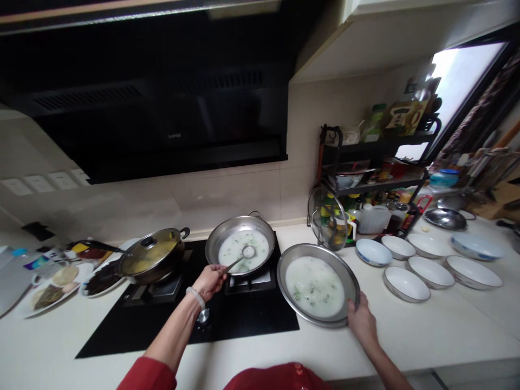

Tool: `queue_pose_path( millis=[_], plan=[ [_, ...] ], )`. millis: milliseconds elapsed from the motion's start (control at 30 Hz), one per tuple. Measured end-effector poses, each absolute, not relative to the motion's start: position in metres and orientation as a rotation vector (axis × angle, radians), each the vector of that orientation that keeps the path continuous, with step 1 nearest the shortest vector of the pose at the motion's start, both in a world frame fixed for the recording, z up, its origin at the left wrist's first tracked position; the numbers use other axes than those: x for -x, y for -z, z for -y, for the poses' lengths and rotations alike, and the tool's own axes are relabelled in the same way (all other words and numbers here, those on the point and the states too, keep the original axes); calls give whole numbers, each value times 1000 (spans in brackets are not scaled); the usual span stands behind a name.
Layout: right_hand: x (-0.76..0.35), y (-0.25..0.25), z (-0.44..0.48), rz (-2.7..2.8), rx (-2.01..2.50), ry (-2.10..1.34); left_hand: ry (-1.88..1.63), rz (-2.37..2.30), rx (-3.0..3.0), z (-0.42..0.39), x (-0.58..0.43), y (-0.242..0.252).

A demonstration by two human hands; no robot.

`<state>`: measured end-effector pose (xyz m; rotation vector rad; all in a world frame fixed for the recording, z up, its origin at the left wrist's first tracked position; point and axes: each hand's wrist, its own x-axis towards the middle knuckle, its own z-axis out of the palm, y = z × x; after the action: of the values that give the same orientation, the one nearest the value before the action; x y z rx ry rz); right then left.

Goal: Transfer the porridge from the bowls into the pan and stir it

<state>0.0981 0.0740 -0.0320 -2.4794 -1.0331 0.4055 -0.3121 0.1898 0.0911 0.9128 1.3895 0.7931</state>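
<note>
My left hand [209,283] is closed round the handle of a metal ladle [248,251]. The ladle's bowl is in a steel wok [211,246] on the right burner, at the surface of a milky white soup [231,246] with green bits. To the right, a wide steel basin [351,281] of similar white soup [312,287] stands at the stove's edge. My right hand [361,319] grips the basin's rim at its lower right, with the thumb at the top edge and the other fingers mostly hidden.
On the left burner sits a lidded pan [152,254]. Plates of food [60,287] lie further left. Several white bowls [406,283] stand on the right of the counter. Behind them are a glass lid [327,219] and a black spice rack [377,187]. A range hood [162,108] hangs above.
</note>
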Motion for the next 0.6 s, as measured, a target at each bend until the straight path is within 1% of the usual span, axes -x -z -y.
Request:
queue_pose_path(
  millis=[267, 600],
  plan=[
    [-98, 31, -74, 1023, 2461, -420, -799, -1371, -878, -186, 310, -97],
    [-99, 37, -74, 1035, 2459, -388, -790, -1260, -947, -170, 288, -123]
  ],
)
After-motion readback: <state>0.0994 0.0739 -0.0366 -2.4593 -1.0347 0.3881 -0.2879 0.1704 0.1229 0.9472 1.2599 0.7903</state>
